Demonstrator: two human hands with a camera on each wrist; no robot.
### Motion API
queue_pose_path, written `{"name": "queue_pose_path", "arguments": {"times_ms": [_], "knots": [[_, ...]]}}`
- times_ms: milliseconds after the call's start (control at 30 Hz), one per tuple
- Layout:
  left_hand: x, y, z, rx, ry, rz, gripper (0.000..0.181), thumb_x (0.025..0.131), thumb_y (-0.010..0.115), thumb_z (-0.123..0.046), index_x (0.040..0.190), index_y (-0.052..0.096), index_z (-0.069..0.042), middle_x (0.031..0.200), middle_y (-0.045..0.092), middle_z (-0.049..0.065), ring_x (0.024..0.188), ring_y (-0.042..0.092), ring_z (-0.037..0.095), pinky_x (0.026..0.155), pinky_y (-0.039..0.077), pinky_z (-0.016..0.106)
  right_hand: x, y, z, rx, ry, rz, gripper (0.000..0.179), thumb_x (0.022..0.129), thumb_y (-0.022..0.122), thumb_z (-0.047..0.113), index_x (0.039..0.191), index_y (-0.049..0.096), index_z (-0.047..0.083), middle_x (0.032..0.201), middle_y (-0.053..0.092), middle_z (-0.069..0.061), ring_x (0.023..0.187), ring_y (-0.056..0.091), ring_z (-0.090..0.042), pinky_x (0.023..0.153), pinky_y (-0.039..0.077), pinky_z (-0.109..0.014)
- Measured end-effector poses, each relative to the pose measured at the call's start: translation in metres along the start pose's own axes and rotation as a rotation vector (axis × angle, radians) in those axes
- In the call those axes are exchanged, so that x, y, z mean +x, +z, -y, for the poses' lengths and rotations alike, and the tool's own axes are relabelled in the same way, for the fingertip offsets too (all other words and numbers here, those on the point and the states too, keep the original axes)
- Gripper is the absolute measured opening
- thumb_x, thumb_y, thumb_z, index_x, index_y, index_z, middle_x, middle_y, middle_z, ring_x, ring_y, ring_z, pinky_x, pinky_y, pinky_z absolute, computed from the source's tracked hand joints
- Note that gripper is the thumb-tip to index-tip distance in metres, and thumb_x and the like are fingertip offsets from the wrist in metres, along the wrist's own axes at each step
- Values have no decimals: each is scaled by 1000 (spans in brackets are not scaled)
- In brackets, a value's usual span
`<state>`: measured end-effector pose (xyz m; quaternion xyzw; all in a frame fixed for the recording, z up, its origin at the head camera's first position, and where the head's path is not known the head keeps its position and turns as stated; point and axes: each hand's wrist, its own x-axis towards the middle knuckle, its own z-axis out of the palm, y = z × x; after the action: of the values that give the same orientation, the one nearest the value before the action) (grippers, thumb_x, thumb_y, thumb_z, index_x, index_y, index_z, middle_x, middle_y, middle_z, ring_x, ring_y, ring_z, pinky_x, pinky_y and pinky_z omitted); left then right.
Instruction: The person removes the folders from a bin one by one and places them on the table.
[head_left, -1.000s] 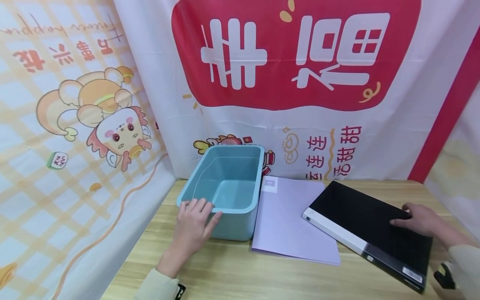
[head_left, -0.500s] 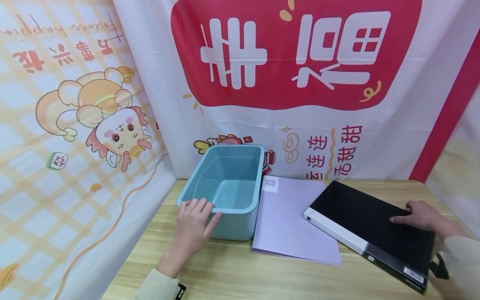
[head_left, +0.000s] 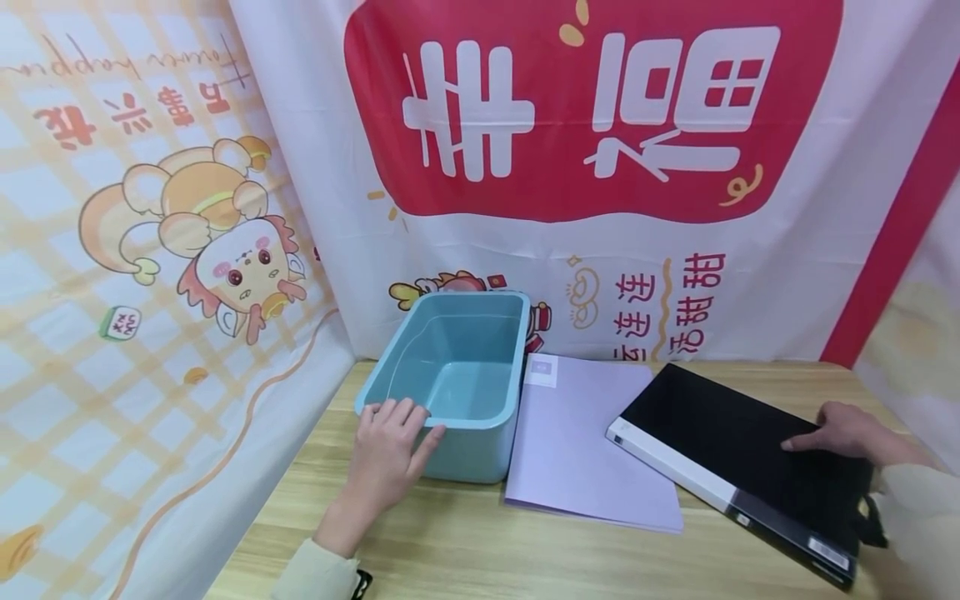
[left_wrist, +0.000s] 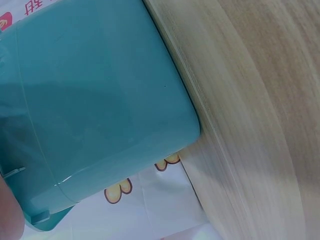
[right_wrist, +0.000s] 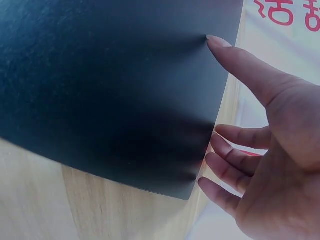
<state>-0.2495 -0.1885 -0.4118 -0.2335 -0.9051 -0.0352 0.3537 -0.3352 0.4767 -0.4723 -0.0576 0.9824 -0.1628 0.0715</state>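
My left hand grips the near rim of a blue-green plastic bin, fingers hooked over the rim. In the left wrist view the bin's smooth side fills much of the picture, with a bit of my hand at the lower left. My right hand is at the far right edge of a black display book with a white-and-black spine. Seen from the right wrist, my thumb rests on the black cover while the other fingertips touch its edge, relaxed. The display book lies flat, overlapping a lilac folder.
The lilac folder lies close along the bin's right side on a wooden table. A white cloth with a red printed patch hangs behind, and a checked cartoon cloth hangs on the left.
My right hand has shifted slightly right along the black display book, its forearm swinging up and inward. The left hand, bin and lilac folder stay in place.
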Motion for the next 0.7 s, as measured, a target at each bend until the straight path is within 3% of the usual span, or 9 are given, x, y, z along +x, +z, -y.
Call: {"name": "queue_pose_path", "arguments": {"times_ms": [433,700], "knots": [[-2,3,1,5,9,-25,33,94,46,-49,82,53,-18,77,45,-4,72,45,19,77,37,45,1,-3,1,20,22,26,61,73,73,51,78,57,-7,72,57,-11,69,53,-27,61,44,-37],[-1,3,1,-1,13,-41,34,94,45,-49,82,53,-18,77,45,-4,72,45,19,77,37,45,0,2,-3,65,60,47,54,73,71,55,55,42,14,53,32,5,57,40,-16,55,31,-30]]}}
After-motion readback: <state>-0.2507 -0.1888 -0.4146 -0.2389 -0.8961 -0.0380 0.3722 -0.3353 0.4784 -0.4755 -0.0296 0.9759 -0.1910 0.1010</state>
